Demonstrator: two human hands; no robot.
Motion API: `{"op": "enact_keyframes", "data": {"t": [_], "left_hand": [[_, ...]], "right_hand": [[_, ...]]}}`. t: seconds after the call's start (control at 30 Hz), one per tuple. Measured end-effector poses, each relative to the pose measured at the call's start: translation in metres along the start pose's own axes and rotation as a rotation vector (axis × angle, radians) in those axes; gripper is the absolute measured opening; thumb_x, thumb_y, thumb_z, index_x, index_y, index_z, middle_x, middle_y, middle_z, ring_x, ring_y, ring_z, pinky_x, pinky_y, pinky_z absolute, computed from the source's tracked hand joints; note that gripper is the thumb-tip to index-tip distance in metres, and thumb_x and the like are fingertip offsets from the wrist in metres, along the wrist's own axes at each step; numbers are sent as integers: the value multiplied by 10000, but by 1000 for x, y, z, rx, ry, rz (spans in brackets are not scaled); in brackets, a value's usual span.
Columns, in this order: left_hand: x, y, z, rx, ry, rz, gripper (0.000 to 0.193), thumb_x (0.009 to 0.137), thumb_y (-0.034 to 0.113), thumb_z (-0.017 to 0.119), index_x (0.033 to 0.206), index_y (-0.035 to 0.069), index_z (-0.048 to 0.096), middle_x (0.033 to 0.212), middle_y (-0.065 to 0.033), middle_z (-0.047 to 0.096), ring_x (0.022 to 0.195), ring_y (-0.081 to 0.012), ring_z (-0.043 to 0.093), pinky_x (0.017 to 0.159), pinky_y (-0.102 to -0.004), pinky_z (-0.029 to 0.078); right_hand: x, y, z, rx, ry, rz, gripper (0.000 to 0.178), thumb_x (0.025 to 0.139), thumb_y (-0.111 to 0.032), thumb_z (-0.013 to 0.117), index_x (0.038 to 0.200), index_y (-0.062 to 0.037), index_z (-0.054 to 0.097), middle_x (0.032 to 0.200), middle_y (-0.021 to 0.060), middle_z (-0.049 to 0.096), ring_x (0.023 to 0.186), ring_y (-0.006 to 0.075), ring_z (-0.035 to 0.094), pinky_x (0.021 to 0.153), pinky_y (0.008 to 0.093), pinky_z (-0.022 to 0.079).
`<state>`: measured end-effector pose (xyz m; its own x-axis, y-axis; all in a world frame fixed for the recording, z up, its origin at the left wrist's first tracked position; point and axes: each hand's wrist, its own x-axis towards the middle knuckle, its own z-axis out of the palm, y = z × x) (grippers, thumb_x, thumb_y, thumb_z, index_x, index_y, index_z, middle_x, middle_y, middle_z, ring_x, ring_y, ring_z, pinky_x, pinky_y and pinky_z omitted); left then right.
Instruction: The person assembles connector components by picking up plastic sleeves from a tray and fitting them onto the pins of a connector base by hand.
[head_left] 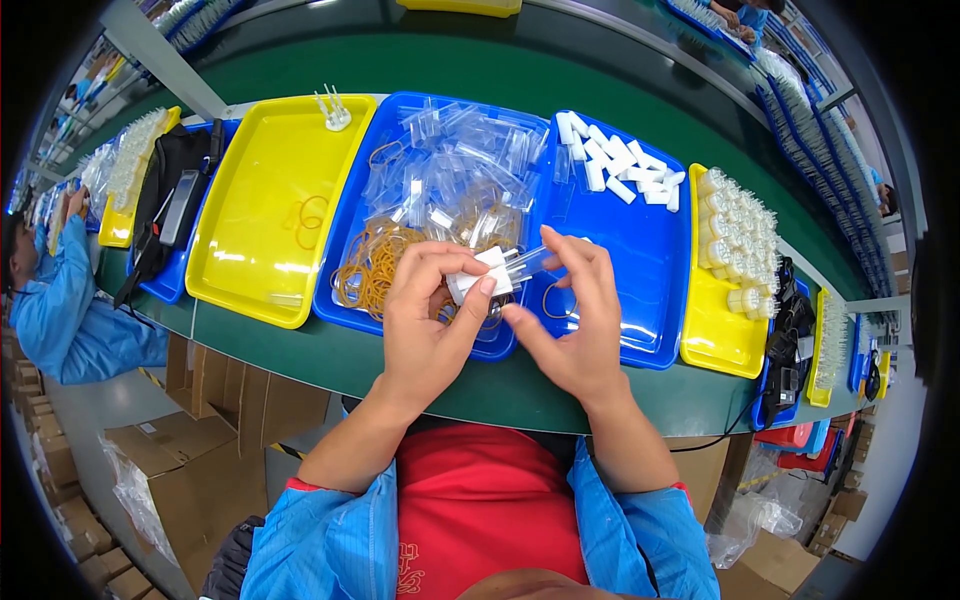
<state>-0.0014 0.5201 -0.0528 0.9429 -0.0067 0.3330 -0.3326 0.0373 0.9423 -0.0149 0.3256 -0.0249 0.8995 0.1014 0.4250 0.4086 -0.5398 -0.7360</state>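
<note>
Over the front of the blue tray of clear pieces, my left hand (pixel 428 305) is closed, thumb and fingers pinching small white blocks (pixel 482 275). Clear plastic tubes (pixel 530 264) stick out from the blocks to the right. My right hand (pixel 580 310) is beside them, its thumb and fingers spread apart; its fingers are at the free ends of the tubes, and whether they touch is hard to see. A thin rubber band loop (pixel 558 302) shows by the right fingers. Beneath lie a heap of clear plastic tubes (pixel 450 160) and a pile of tan rubber bands (pixel 375 265).
The blue tray (pixel 640 330) on the right holds loose white blocks (pixel 625 165). A yellow tray (pixel 720 340) beyond it carries rows of white pronged parts (pixel 735 230). Left, another yellow tray (pixel 265 200) has rubber bands and a white pronged part (pixel 333 110). A co-worker (pixel 75 290) sits far left.
</note>
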Motion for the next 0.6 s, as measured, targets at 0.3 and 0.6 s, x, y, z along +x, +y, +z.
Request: {"op": "enact_keyframes", "data": {"t": [0.3,0.6], "left_hand": [[-2,4,10,-93,28,-95,175,1024,19,801,1123,-29,666,1231,-95,531,1106,-158,666,850,-273,700],[-7,4,12,-149,-23,-95,182,1036,-23,754,1150,-25,613,1225,-86,512,1111,-146,633,814,-256,686]], "right_hand": [[-4,-16,17,-383,102,-87,1170,654,-322,1062,1622,29,506,1470,223,584,1335,405,581,1102,519,460],[-1,-12,15,-390,122,-111,1045,657,-212,1018,1570,2,557,1462,199,594,1355,414,569,1152,547,424]]}}
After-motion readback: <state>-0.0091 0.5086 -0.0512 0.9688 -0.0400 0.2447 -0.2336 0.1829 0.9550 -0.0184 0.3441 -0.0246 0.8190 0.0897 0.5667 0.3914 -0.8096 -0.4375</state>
